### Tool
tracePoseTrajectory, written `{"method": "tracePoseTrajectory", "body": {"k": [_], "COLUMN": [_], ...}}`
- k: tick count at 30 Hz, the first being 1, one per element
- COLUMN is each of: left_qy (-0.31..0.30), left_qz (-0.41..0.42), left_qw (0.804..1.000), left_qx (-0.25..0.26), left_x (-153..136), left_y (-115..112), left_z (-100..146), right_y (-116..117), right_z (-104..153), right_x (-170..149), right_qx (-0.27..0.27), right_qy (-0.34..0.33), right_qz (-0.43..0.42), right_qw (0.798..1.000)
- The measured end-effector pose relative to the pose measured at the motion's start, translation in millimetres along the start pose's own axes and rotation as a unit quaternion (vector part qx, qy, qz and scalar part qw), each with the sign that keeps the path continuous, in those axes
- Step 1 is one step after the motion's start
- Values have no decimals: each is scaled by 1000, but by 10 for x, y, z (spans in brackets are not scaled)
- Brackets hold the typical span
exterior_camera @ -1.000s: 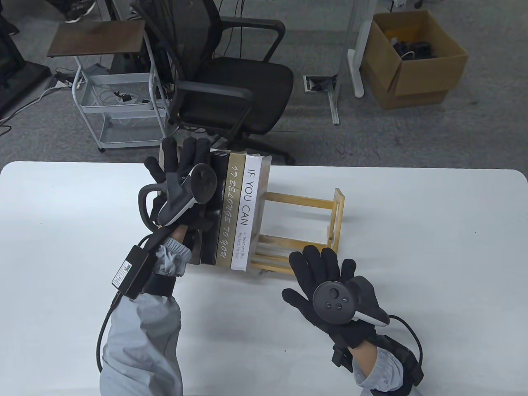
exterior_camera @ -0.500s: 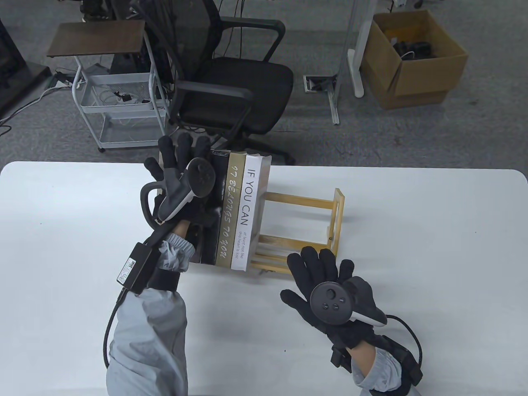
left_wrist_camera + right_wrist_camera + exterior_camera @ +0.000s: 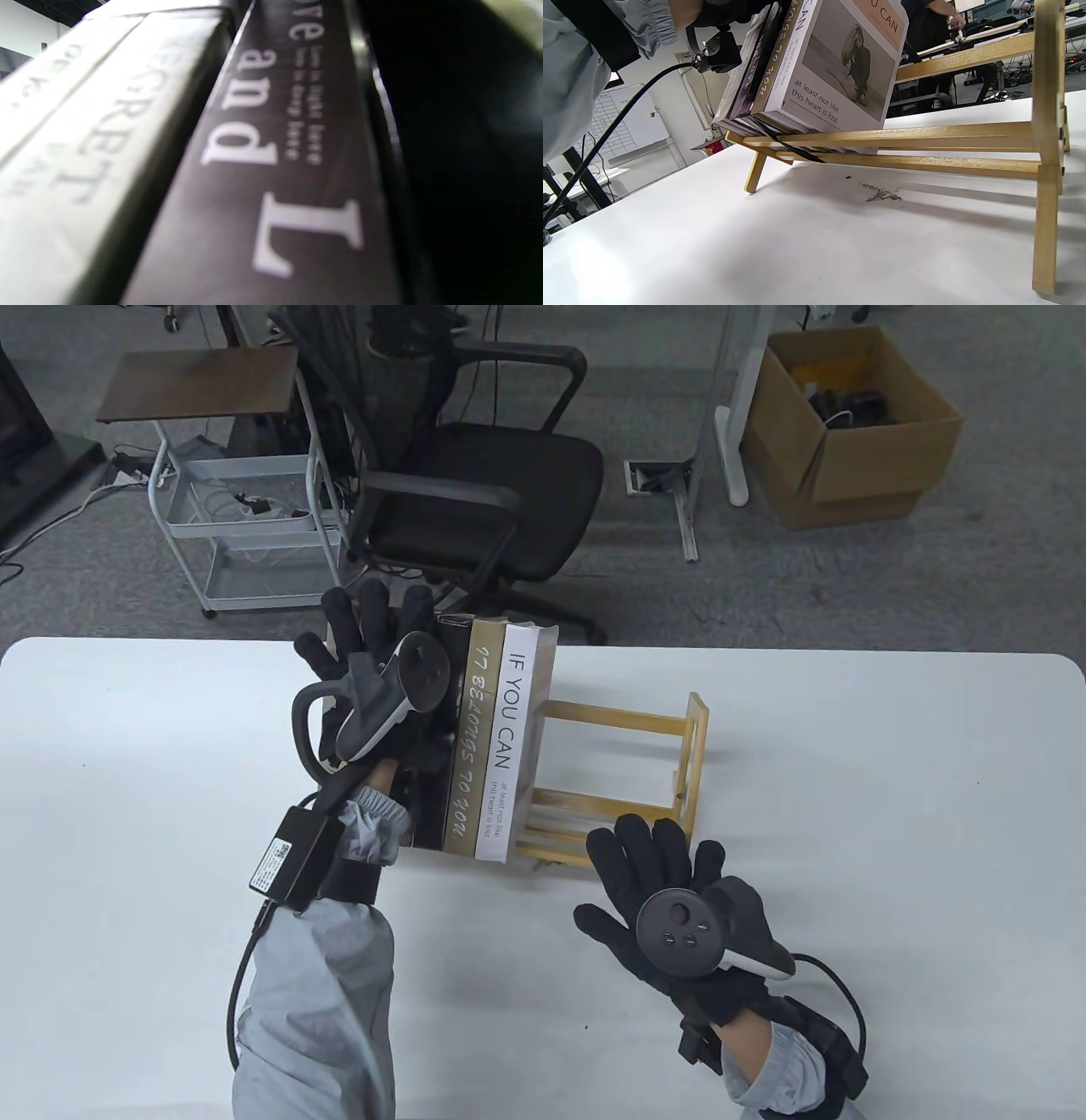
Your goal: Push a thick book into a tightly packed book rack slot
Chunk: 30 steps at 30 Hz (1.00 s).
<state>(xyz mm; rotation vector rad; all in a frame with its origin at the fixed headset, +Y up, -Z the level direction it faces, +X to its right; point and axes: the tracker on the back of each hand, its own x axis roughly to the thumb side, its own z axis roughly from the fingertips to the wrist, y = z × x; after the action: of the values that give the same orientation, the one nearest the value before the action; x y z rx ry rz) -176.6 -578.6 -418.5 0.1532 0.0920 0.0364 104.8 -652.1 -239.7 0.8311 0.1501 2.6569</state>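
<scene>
- Left hand (image 3: 373, 704): over the left end of the wooden rack (image 3: 624, 763), near the table's (image 3: 127, 780) far edge. Fingers (image 3: 361, 615) extended and spread, flat over the tops of the leftmost books; palm side hidden, so I cannot tell if anything is pinched. Judged: flat palm suits pressing a book down or steadying the pack, not lifting.
- Dark book (image 3: 271, 178), white lettering on spine: directly under the left hand, wedged between a pale book (image 3: 85, 140) on one side and the gold-spined book (image 3: 468, 738) on the other. Judged to be the thick book of the task. In the table view its spine looks about level with its neighbours, so insertion looks nearly or fully complete; exact depth not verifiable.
- White "IF YOU CAN" book (image 3: 509, 746): right end of the pack, touching the gold one. All books lean toward the rack's left end; no gaps visible between them.
- Rack, right portion: bare slats, right end panel upright. The right wrist view shows the rack standing on legs with the pack on its slats.
- Right hand (image 3: 670, 899): palm down, fingers spread wide, holding nothing, near the table's front edge, just in front of the rack's bare slats; contact with the rack cannot be told. Judged: ready to brace the rack if it slides.
</scene>
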Motion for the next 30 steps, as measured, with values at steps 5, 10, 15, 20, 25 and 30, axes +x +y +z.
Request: {"method": "tracePoseTrajectory", "body": {"k": [5, 10, 15, 20, 25, 30], "left_qy": [11, 18, 9, -5, -32, -57], "left_qz": [2, -19, 18, 37, 52, 89], "left_qw": [1000, 999, 998, 997, 997, 994], "left_qx": [6, 35, 56, 68, 52, 31], "left_x": [6, 27, 5, -31, -67, -115], "left_y": [2, 37, 112, 200, 264, 286], "left_z": [10, 88, 326, 631, 936, 1168], "right_y": [-1, 0, -19, -4, 32, 44], "right_z": [3, 9, 27, 19, 4, -3], "right_x": [-2, 12, 18, 22, 45, 50], "right_qx": [-2, -2, -7, -4, 2, 5], "right_qy": [0, -3, -6, -8, -10, -11], "right_qz": [-2, 0, -2, -1, 4, 7], "right_qw": [1000, 1000, 1000, 1000, 1000, 1000]}}
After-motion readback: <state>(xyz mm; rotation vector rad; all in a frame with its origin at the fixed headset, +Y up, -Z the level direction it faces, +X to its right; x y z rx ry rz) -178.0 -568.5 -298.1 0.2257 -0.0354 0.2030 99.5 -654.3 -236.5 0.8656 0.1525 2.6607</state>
